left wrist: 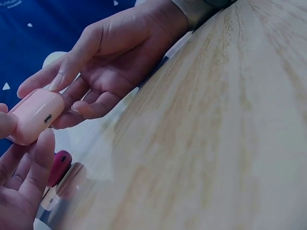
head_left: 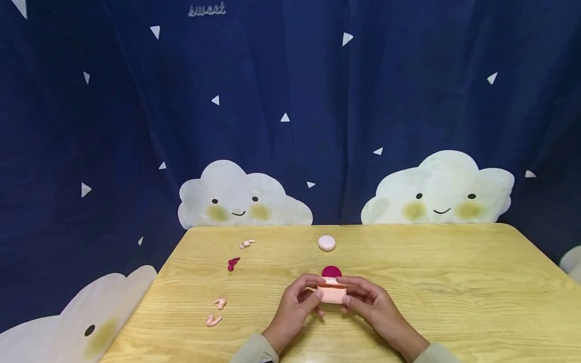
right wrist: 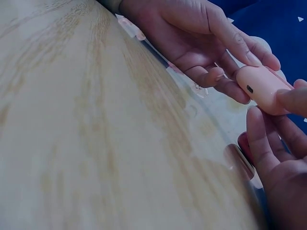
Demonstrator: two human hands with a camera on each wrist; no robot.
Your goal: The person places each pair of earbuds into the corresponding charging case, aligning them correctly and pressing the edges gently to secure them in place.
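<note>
A peach-pink earbud case (head_left: pixel 332 296) is held between both hands with its lid raised, an orange-red strip showing along the opening. My left hand (head_left: pixel 292 307) pinches its left end with thumb and fingers. The right end is gripped the same way by my right hand (head_left: pixel 379 307). A small charging port shows on the case (left wrist: pixel 37 112) in both wrist views. The case's inside cannot be made out. Just beyond stands a magenta case (head_left: pixel 331 271), partly hidden behind the raised lid.
A pale pink round case (head_left: pixel 327 243) sits near the table's far edge. Along the left lie pale pink earbuds (head_left: pixel 247 244), magenta earbuds (head_left: pixel 232 263) and two separate peach earbuds, one farther (head_left: pixel 220 303), one nearer (head_left: pixel 213 320). A blue curtain (head_left: pixel 290 75) hangs behind the wooden table (head_left: pixel 454 292).
</note>
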